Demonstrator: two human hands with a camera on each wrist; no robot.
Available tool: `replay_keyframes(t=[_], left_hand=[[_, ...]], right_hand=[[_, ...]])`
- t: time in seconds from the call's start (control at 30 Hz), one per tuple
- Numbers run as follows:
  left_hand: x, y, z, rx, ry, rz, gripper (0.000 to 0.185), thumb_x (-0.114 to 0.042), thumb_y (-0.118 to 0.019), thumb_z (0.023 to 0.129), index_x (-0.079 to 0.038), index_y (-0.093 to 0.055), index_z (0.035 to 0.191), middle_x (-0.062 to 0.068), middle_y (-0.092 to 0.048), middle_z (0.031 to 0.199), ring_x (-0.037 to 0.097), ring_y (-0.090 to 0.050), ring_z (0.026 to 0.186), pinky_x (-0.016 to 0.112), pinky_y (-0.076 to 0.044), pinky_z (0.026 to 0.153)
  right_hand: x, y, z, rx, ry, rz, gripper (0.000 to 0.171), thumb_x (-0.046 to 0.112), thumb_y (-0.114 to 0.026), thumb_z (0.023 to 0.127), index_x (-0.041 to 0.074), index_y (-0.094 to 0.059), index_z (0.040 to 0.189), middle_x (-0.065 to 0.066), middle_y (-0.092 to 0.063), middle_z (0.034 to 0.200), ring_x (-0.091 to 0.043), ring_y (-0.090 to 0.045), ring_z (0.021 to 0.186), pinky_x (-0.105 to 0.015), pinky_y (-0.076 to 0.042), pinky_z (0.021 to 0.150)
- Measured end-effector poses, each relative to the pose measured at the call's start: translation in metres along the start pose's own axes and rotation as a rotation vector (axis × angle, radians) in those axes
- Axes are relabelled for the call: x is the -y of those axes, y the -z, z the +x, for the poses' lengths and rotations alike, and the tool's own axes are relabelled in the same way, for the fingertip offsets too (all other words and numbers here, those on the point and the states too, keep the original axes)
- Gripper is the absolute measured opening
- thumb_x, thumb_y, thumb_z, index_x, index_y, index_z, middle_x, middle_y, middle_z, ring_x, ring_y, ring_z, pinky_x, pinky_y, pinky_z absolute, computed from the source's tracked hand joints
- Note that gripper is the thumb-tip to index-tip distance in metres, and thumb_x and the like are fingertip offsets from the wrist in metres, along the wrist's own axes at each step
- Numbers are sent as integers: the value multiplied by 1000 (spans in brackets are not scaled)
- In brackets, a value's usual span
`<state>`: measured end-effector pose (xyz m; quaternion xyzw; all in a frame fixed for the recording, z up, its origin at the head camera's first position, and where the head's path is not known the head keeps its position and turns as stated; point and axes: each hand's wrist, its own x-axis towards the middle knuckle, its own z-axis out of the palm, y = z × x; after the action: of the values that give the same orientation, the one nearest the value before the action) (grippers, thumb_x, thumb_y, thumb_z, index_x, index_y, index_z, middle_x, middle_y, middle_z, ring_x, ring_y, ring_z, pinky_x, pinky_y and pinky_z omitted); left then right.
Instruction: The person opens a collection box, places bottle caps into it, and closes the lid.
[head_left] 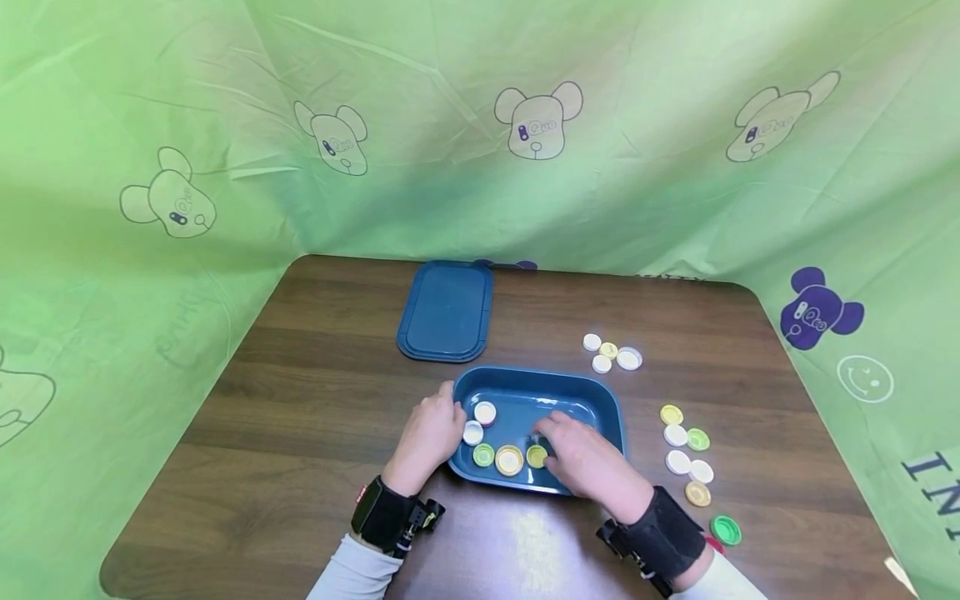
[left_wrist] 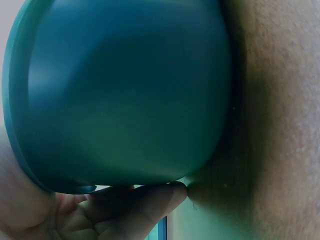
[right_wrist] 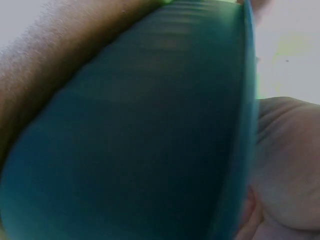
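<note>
A deep blue plastic tray [head_left: 536, 379] stands on the table with several bottle caps inside. My left hand [head_left: 432, 429] grips its left rim; in the left wrist view the fingers [left_wrist: 145, 207] lie along the outer wall. Over the tray's right part reaches my right hand [head_left: 588, 458], its fingertips low beside a yellow-green cap [head_left: 536, 456]. Whether they pinch a cap is hidden. Left of that cap sit a larger cream-yellow cap [head_left: 509, 460], a light green cap [head_left: 483, 454] and two white caps, one being the upper cap [head_left: 485, 413].
A flat blue lid [head_left: 447, 312] lies behind the tray. Loose caps are grouped at the back right, among them a white cap [head_left: 629, 358]. More lie along the right side, including a green cap [head_left: 725, 530]. A green printed curtain [head_left: 450, 192] hangs behind the table.
</note>
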<state>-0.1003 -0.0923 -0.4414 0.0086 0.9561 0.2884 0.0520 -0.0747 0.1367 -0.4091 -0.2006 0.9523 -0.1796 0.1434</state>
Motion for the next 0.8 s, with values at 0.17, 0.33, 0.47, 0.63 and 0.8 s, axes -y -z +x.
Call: replay_keyframes(t=[0.17, 0.33, 0.47, 0.63, 0.8], left_hand=[[0, 1, 0, 3, 7, -2, 42, -14, -54, 102, 9, -51, 136, 30, -66, 121, 41, -69, 103, 53, -57, 86], [1, 1, 0, 3, 9, 6, 43, -14, -55, 102, 9, -51, 137, 30, -65, 122, 41, -69, 104, 53, -57, 86], [1, 1, 0, 10, 14, 3, 44, -15, -54, 102, 9, -50, 138, 30, -65, 124, 42, -68, 106, 54, -56, 88], [0, 0, -1, 12, 23, -10, 43, -16, -53, 103, 9, -50, 139, 30, -64, 126, 42, -67, 109, 54, -56, 90], [1, -1, 0, 11, 19, -11, 43, -15, -54, 102, 9, -50, 138, 31, -64, 126, 42, -67, 109, 54, -56, 90]], right_hand=[[0, 7, -6, -69, -3, -9, 34, 7, -78, 85, 4, -69, 118, -9, -67, 111, -25, -65, 101, -45, -55, 89], [-1, 12, -13, -90, -35, -3, 35, 12, -79, 87, 5, -70, 120, -8, -68, 111, -22, -65, 99, -44, -56, 87], [-2, 19, -21, -109, -60, -7, 36, 16, -79, 87, 6, -69, 121, -7, -68, 113, -21, -64, 98, -44, -56, 87], [-4, 27, -33, -143, -103, -21, 38, 20, -80, 87, 8, -70, 122, -7, -68, 114, -19, -65, 94, -42, -58, 84], [-10, 29, -44, -188, -123, -28, 37, 19, -79, 87, 9, -70, 121, -6, -67, 109, -13, -57, 81, -34, -53, 71]])
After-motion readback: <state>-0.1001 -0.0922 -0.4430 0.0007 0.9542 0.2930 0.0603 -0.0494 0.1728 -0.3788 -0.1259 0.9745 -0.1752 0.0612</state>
